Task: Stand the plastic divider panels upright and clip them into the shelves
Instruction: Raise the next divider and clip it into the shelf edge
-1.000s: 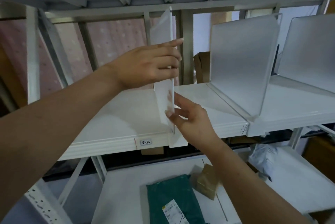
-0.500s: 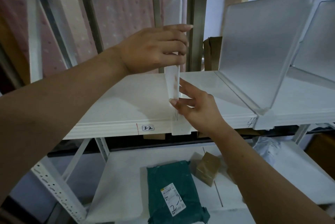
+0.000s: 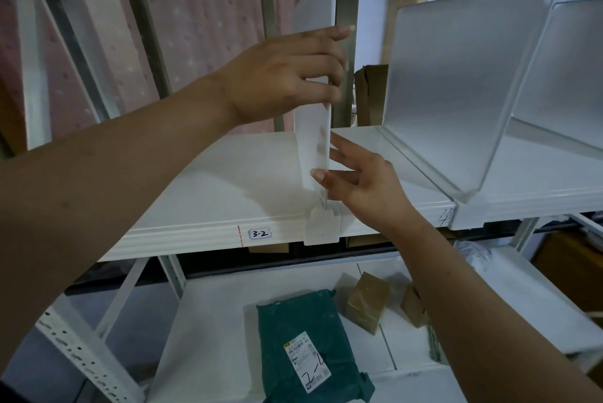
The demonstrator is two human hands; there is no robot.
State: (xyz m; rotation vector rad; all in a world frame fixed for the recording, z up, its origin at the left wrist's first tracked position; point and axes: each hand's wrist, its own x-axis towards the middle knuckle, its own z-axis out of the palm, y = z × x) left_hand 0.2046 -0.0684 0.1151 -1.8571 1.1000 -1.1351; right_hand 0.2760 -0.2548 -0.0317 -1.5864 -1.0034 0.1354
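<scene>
Left hand [image 3: 287, 76] grips upright divider [image 3: 318, 4]; right hand [image 3: 362, 187] steadies its base.

Head view, close, facing shelves [image 3: 208, 194]

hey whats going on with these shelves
A person is fitting a plastic divider panel onto the white shelf marked 3-2. The left hand grips the panel's front edge partway up, holding it upright, while the right hand steadies it lower down near the clip at the shelf's front lip. Two more dividers already stand to the right. A green parcel and small brown boxes lie on the shelf below.
</scene>
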